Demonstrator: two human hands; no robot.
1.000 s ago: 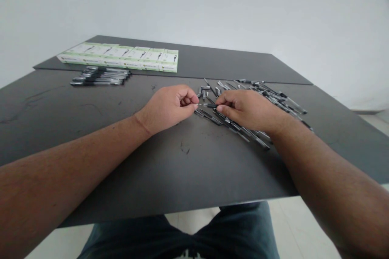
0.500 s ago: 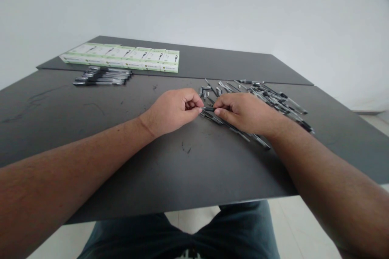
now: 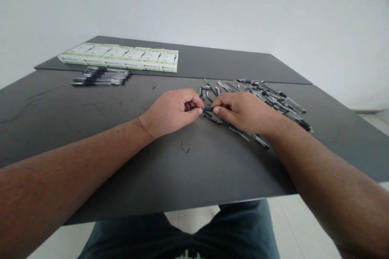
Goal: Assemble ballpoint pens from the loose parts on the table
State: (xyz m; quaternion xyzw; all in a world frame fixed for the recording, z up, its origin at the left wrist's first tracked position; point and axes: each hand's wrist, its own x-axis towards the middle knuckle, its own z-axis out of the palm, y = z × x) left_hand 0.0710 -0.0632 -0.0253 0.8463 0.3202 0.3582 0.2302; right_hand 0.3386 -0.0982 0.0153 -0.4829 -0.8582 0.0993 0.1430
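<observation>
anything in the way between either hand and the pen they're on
Nothing visible: the left hand and right hand both pinch the pen. Loose pen parts lie about the right hand, not in between.

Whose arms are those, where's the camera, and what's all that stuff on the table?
There's no robot here: they're one person's arms and bare hands, seen by a camera worn on that person's head, looking forward and down. The left hand and right hand pinch a thin dark pen piece between them. Loose pens and pen parts lie around the right hand on the dark grey table. Farther left, more pens lie side by side, with white-and-green boxes in a row behind.
</observation>
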